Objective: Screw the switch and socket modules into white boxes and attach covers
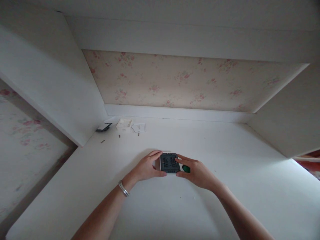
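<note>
The left hand (146, 168) has its grip clamped on the left edge of the dark grey switch module (170, 162), thumb below and fingers curled over the top, and the right hand (197, 173) pinches the right edge, so the module sits right between the two grips, low over the white counter (225, 200). A small green object (186, 169) peeks out just under the right grip's fingers. Well beyond the left grip, near the wall, lie a black device (103, 127), a white box piece (124, 124) and flat white plates (139, 127).
</note>
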Motion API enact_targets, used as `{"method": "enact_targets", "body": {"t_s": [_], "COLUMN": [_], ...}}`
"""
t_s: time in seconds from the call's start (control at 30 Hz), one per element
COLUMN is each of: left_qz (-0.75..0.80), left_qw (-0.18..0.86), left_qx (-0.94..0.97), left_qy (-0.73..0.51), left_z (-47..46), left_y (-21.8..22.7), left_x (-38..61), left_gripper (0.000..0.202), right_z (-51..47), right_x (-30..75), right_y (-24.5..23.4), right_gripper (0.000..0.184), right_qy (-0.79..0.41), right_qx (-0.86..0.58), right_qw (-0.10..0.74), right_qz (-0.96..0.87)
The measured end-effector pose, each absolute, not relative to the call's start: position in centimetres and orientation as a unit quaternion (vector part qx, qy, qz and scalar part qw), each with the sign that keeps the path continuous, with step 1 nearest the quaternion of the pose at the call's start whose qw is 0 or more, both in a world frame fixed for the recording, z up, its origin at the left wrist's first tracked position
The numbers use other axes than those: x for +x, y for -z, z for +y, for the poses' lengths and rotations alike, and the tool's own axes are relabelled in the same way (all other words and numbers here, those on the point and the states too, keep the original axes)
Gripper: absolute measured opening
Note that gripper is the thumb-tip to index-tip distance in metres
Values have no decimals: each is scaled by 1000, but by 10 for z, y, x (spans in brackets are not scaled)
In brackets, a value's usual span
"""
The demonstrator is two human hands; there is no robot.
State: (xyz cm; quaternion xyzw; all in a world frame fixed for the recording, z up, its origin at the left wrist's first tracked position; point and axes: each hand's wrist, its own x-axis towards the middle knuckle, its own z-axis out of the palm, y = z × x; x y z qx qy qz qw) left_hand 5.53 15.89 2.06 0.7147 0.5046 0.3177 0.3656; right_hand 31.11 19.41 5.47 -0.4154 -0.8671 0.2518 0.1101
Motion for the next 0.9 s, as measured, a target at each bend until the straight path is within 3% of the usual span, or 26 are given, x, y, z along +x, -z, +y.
{"method": "enact_targets", "body": {"t_s": [0.23,0.6,0.77,0.9], "left_qz": [519,513,516,522], "left_qw": [310,324,321,314], "left_qx": [733,718,721,717], "left_qy": [-312,-341,-332,-339], "left_z": [160,157,156,156], "left_y": [-19,-32,-34,-33], "left_x": [56,62,62,62], "left_gripper": [85,72,71,73], "right_z": [192,193,193,187], "right_x": [311,311,313,302], "right_y": [-40,-53,-98,-144], "right_gripper": [53,55,33,29], "right_qy": [-310,-289,-274,-157], "right_qx": [-429,-443,-539,-560], "right_qw": [184,166,318,472], "right_qz": [-828,-832,-730,-662]}}
